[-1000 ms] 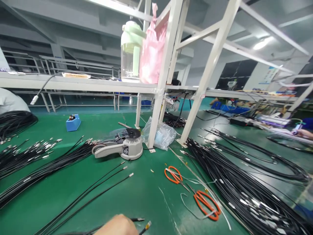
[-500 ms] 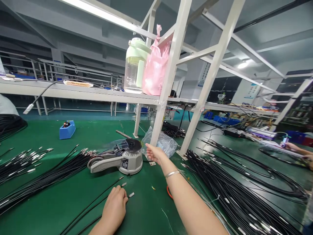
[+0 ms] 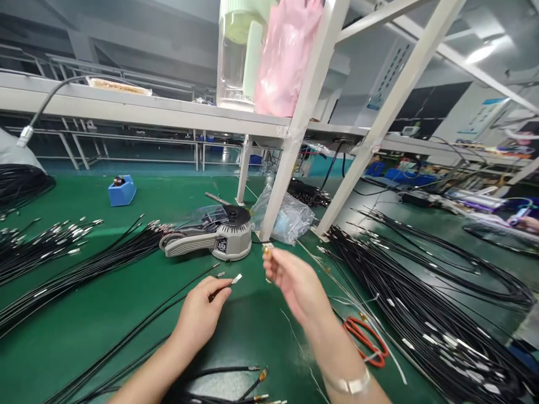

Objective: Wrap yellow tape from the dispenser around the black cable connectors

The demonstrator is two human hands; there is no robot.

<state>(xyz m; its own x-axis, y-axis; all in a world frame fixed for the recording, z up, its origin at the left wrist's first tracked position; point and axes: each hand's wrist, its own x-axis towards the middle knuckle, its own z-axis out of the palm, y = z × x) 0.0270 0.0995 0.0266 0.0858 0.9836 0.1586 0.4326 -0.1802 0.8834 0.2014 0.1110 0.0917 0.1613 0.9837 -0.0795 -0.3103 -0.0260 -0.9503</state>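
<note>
White-tipped black cable (image 3: 236, 279) sits in the left hand (image 3: 202, 307), its tip aimed toward two o'clock. Nearest, at six o'clock from that tip, loose cable ends (image 3: 231, 370) are cut off by the bottom edge. Orange-handled scissors (image 3: 369, 338) lie at four, their blades out of sight, presumably behind the right forearm (image 3: 332, 342). Left thumb and fingers are closed on the cable just behind its tip; the palm covers its path, so I cannot tell which of the black strands (image 3: 126, 338) toward eight o'clock belongs to it. From the tip, the right hand (image 3: 295, 283) is at about three, near but apart, thumb and forefinger seemingly pinched on an amber scrap (image 3: 266, 252), too blurred to make out. That scrap stands at two o'clock, along the tip's own line: the relation that counts, I judge. Beyond, at eleven, sits the grey tape dispenser (image 3: 233, 242).
</note>
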